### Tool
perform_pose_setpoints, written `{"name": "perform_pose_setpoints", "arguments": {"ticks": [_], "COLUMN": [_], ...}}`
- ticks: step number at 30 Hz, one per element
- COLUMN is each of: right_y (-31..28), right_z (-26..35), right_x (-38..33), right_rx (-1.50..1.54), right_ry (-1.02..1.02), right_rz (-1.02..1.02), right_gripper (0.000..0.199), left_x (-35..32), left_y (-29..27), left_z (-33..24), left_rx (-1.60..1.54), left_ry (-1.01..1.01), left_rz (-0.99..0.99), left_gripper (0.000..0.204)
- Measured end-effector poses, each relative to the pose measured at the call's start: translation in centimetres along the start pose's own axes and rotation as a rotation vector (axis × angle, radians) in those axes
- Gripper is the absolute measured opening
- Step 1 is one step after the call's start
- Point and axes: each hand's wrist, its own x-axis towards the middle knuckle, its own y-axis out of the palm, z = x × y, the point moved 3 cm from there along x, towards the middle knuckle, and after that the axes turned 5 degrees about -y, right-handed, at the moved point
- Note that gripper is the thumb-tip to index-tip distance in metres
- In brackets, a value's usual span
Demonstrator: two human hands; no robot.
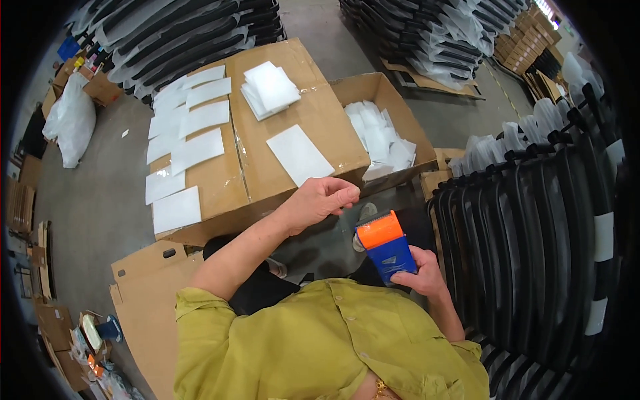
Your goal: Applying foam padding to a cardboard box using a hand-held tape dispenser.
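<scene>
Now the right hand (pixel 419 272) is wrapped firmly round a blue and orange tape dispenser (pixel 385 247), held upright just ahead of the chest with its orange head pointing away, so the cutting end faces the work. The left hand (pixel 322 200) reaches out ahead of it, fingers curled in a loose pinch; it looks as if a strip of clear tape runs between the two, though that is too faint to be sure. Just beyond the left hand sits a big closed cardboard box (pixel 267 133) serving as a bench, and laid flat across its top are white foam sheets (pixel 193 150), spread singly so each can be picked off: seven in a column on the far-left side, one lone sheet (pixel 300 155) nearest the fingers, plus one small stack (pixel 270 88) further off. Beyond the right hand, an open carton (pixel 373 90) holds a loose heap of more white sheets (pixel 381 141), uncountable from here.
</scene>
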Motion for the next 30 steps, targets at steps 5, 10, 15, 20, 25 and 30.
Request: {"name": "perform_pose_setpoints", "arguments": {"ticks": [5, 10, 15, 20, 25, 30], "right_y": [1.4, 2.7, 3.7, 3.9, 1.7, 1.5], "right_z": [1.0, 1.1, 1.7, 2.2, 1.4, 0.6], "right_x": [-0.1, 0.1, 1.0, 1.5, -0.3, 0.4], "right_rx": [-0.049, -0.03, -0.003, 0.092, 0.083, 0.149], "right_ry": [-0.023, -0.01, -0.013, 0.102, 0.189, 0.253], "right_rz": [0.067, 0.133, 0.149, 0.135, 0.259, 0.193], "right_gripper": [0.034, 0.033, 0.033, 0.032, 0.032, 0.031], "left_x": [-1.6, -2.4, -2.7, -2.0, -1.2, -0.8], "left_y": [1.2, 0.5, 0.1, -2.0, -10.1, -10.2], "left_z": [-0.9, -0.2, 1.0, 1.6, 0.1, -0.6], "left_rx": [-0.151, -0.114, -0.198, -0.082, 0.035, 0.083], "left_ry": [-0.166, -0.172, -0.059, 0.038, 0.164, 0.21], "left_rz": [0.181, 0.146, 0.004, -0.249, -0.74, -0.66], "left_gripper": [0.031, 0.019, 0.013, 0.017, 0.016, 0.022]}}
